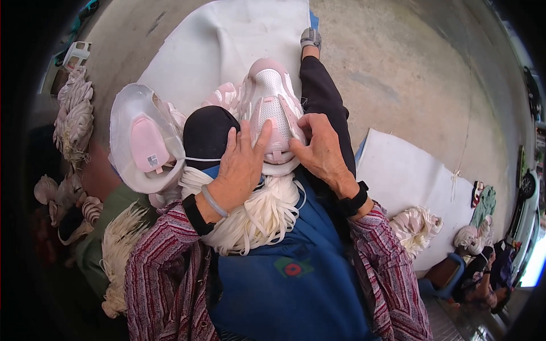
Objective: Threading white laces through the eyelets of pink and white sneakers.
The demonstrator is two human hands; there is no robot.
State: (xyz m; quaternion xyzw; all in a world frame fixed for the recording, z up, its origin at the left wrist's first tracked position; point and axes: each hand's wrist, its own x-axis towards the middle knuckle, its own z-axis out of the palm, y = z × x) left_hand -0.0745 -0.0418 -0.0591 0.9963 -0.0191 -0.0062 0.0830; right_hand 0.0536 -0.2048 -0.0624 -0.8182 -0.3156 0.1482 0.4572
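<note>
A pink-and-white mesh shoe upper (275,116) rests across my lap, its toe pointing away from me. My left hand (242,165) lies along the upper's left side with its fingers stretched out. On the opposite side, my right hand (323,149) has bent fingers and a thumb closed on the upper's edge; whether a lace is between them is hidden. Below both hands, a thick bundle of white shoelaces (264,219) spreads over my blue apron (284,295). Left of my knee, another shoe upper (128,142) shows its pale inside and a pink tongue with a label.
A white sheet (187,57) covers the floor ahead, another (409,170) lies at right. More laces (122,244) hang at left. Bundled uppers (74,113) stand at far left, others (418,227) at right. A person (483,287) sits at lower right, near a parked car (526,216).
</note>
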